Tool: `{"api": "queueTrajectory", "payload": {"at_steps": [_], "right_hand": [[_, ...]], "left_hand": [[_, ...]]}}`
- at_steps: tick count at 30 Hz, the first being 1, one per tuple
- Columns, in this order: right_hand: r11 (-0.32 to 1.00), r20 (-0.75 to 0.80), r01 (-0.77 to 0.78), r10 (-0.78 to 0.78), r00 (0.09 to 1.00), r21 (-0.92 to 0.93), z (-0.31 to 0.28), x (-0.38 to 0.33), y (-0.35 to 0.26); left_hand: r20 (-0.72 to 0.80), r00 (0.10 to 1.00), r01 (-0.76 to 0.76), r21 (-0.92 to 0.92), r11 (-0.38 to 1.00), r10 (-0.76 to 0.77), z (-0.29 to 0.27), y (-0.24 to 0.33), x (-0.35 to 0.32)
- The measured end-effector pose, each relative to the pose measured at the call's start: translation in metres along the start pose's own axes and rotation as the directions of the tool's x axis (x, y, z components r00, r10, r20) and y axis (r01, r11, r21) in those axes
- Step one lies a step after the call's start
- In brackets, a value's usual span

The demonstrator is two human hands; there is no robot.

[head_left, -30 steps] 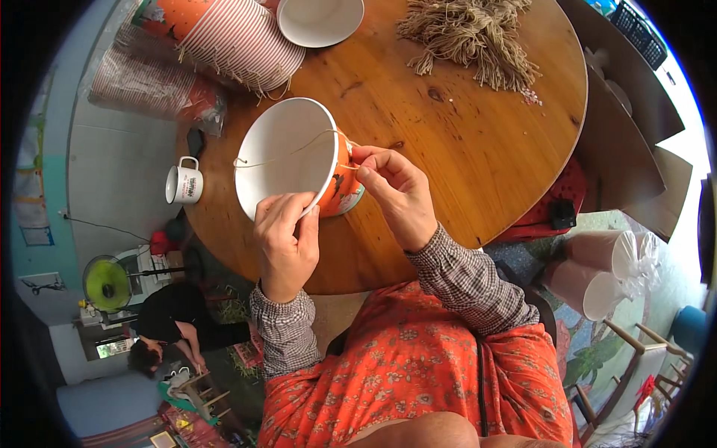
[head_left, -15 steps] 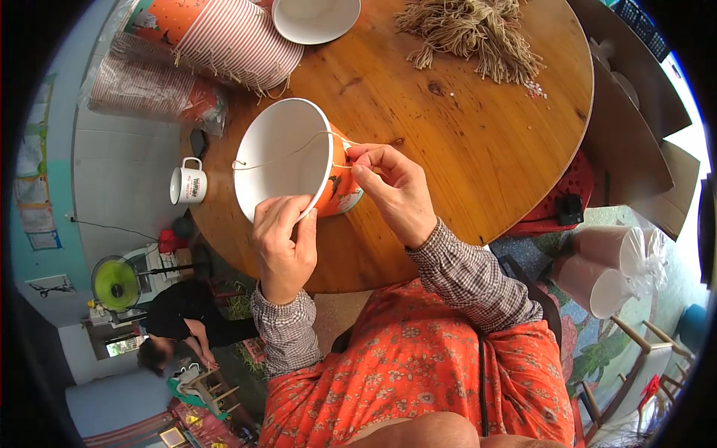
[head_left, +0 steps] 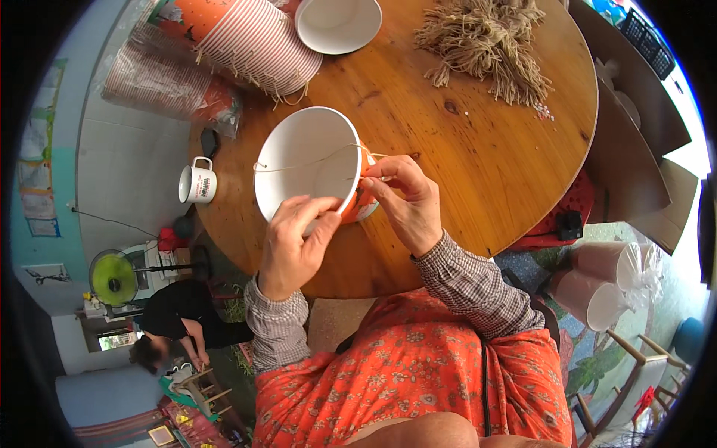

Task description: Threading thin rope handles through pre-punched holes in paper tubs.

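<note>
A paper bucket (head_left: 302, 138), white inside and orange outside, tilts on the round wooden table with its mouth toward me. A thin tan cord (head_left: 317, 159) crosses its mouth from the left rim to the right side. My left hand (head_left: 295, 243) pinches the near rim between thumb and fingers. At the bucket's right outer wall, my right hand (head_left: 409, 201) closes thumb and forefinger on the cord by the rim. The cord's tip is mostly hidden by those fingers.
Nested striped buckets (head_left: 254, 45) and a plastic-wrapped stack (head_left: 157, 82) stand far left, near a white bowl-like container (head_left: 337, 26). A bundle of tan cords (head_left: 485, 45) lies far right. A white mug (head_left: 198, 184) sits left. Another person (head_left: 187, 321) bends beyond the table.
The whole view has shifted slightly, moving the table's things rightward in it. My left hand has slid a little along the rim toward my right hand, which still pinches the cord.
</note>
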State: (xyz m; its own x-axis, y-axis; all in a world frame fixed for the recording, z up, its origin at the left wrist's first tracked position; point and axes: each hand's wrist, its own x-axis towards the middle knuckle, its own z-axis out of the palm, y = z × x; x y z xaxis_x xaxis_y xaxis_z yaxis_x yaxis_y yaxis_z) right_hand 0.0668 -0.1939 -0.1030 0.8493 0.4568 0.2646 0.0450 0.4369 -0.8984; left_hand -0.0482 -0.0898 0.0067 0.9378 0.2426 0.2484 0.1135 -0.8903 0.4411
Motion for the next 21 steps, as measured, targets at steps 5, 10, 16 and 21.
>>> {"api": "queueTrajectory", "payload": {"at_steps": [5,10,16,21], "right_hand": [[0.999,0.049,0.019,-0.017,0.999,-0.044,0.005,-0.001,-0.003],[0.999,0.073,-0.018,0.020,0.997,-0.031,0.005,-0.001,0.000],[0.991,0.107,0.060,-0.048,0.993,-0.119,0.003,0.004,-0.010],[0.963,0.268,-0.025,0.099,0.958,-0.267,-0.007,0.003,-0.025]], "left_hand": [[0.286,0.921,0.364,-0.388,0.847,-0.265,0.001,-0.022,0.023],[0.261,0.948,0.291,-0.481,0.827,-0.182,0.004,-0.027,0.035],[0.218,0.965,0.231,-0.461,0.857,-0.143,0.007,-0.026,0.037],[0.164,0.979,0.190,-0.534,0.824,-0.120,0.001,-0.032,0.044]]}}
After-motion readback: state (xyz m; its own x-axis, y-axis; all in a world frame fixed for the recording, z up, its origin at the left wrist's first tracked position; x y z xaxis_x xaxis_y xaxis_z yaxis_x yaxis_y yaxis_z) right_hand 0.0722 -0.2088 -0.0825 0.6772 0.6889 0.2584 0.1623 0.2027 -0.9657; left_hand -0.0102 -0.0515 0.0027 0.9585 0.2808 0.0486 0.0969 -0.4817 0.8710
